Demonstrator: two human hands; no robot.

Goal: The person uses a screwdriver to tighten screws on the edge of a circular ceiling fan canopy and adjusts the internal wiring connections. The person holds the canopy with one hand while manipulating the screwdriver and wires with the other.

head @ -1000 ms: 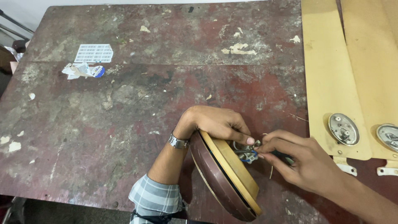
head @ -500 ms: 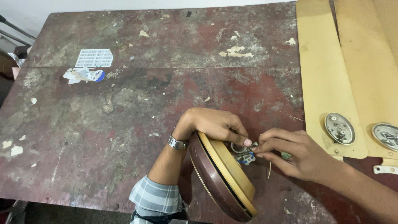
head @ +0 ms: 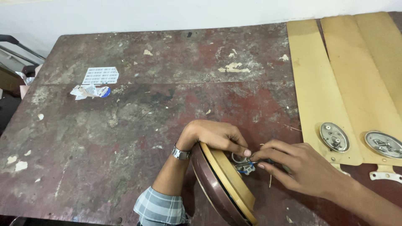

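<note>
Here the left hand [head: 215, 136] is bracing the motor housing [head: 224, 186] on edge at six o'clock on the desk [head: 125, 125], fingers closed over its rim, while the right hand [head: 301, 167] is pinching the blue-and-white wires [head: 245, 167] at its centre. Pulling too hard is likely risking a torn lead. With the housing balancing on edge, it could be tipping toward the blades [head: 335, 83] at three o'clock.

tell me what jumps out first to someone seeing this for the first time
Low in the middle, the left hand steadies a round brown and tan motor housing set on edge, while the right hand pinches small wires at its centre. At the right edge lie long tan fan blades with metal brackets. All of it rests on a worn, paint-chipped red table, with paper scraps at upper left.
</note>
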